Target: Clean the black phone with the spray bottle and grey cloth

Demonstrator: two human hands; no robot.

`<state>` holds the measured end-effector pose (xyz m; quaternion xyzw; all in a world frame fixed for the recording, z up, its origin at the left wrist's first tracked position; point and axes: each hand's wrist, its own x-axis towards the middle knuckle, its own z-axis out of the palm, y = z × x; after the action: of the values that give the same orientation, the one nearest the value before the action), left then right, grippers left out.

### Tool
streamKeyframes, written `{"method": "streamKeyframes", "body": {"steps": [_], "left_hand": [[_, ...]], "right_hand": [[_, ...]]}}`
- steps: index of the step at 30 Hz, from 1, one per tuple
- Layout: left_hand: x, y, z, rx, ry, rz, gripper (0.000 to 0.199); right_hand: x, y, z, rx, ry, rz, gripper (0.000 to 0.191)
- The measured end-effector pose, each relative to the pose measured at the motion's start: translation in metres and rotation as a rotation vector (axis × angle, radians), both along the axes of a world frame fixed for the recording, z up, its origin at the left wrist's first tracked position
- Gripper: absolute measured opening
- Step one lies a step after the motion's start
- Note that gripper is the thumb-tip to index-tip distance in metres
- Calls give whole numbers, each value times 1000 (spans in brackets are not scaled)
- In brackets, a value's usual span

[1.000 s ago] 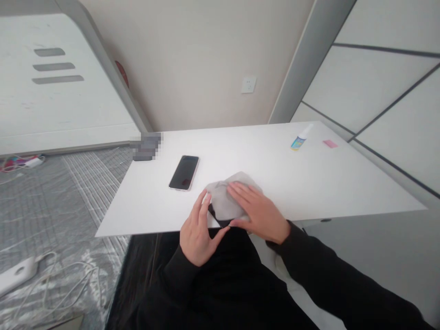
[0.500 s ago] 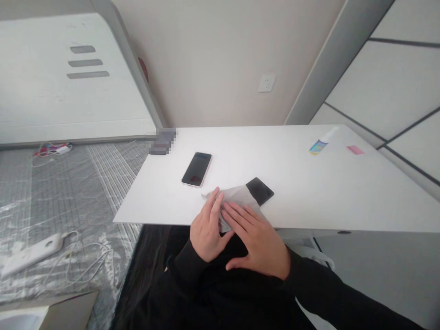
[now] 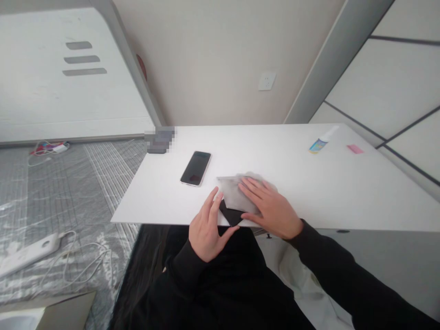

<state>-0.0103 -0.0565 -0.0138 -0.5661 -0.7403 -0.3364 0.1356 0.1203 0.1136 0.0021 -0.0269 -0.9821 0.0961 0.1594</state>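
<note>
Black phone (image 3: 231, 213) lies at the surface's (image 3: 343, 192) near edge, corner now poking nearward from under the gray wipe (image 3: 237, 190), right hand (image 3: 271, 208) pressing with flat open fingers, left hand (image 3: 206, 231) curled beside it, grip unclear.

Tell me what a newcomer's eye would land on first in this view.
Two hands at the table's near edge draw the eye first: the right hand presses a grey cloth onto a dark phone, and the left hand sits beside its exposed corner. Farther along the white table lies a second phone, screen up.
</note>
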Motion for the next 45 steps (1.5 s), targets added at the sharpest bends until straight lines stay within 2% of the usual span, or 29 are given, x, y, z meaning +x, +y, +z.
{"method": "streamKeyframes", "body": {"steps": [3, 5, 8, 9, 10, 12, 14, 15, 17, 19, 20, 22, 24, 25, 28, 30, 32, 34, 36, 38, 40, 43, 45], "left_hand": [[0, 0, 1, -12, -12, 6, 87], [0, 0, 2, -18, -11, 1, 87], [0, 0, 2, -12, -7, 12, 91], [0, 0, 2, -9, -9, 17, 91], [0, 0, 1, -8, -11, 19, 90], [1, 0, 1, -13, -15, 18, 87], [1, 0, 0, -18, -13, 16, 85], [1, 0, 0, -19, -12, 16, 85], [2, 0, 1, -16, -7, 17, 88], [2, 0, 1, -14, -4, 19, 89], [2, 0, 1, -12, -2, 17, 88], [2, 0, 1, -11, -2, 14, 84], [2, 0, 1, -9, 2, 17, 81], [3, 0, 1, -8, 8, 22, 81], [3, 0, 1, -8, 34, 42, 86], [3, 1, 1, -7, 43, 46, 86], [2, 0, 0, -8, 39, 36, 84], [2, 0, -1, -14, 33, 25, 81], [2, 0, -1, -16, 40, 30, 82], [2, 0, 0, -9, 57, 46, 85], [2, 0, 0, -7, 65, 50, 85], [1, 0, 0, -19, 48, 25, 80], [1, 0, 0, -20, 41, 18, 79]], "right_hand": [[-3, -4, 1, -36, -10, 137, 106], [-5, -2, 2, -44, -45, 180, 101], [-8, 5, 3, 6, -54, -13, 86], [-9, 5, 3, 19, -47, -68, 88], [-9, 3, 2, 21, -44, -66, 96], [-7, -3, 2, -2, -47, 72, 112], [-4, -4, 1, -30, -59, 175, 112], [-2, -1, 1, -34, -63, 168, 105], [0, 8, 1, -18, -54, 47, 91], [2, 13, 0, 8, -29, -77, 91], [2, 10, -1, 11, -23, -80, 97], [3, 1, -2, -6, -24, 29, 109], [4, -4, -2, -40, -33, 124, 108], [4, -3, -1, -50, -40, 123, 103], [6, 9, 1, -28, -47, -47, 90], [7, 10, 2, -2, -42, -101, 97], [9, 3, 3, -12, -44, -11, 108], [10, -2, 3, -42, -53, 105, 108], [11, 0, 4, -52, -62, 97, 98], [10, 5, 4, -33, -61, -11, 90], [9, 5, 4, -20, -49, -61, 95], [9, -5, 4, -46, -55, 98, 109], [8, -5, 5, -60, -79, 154, 104]]}}
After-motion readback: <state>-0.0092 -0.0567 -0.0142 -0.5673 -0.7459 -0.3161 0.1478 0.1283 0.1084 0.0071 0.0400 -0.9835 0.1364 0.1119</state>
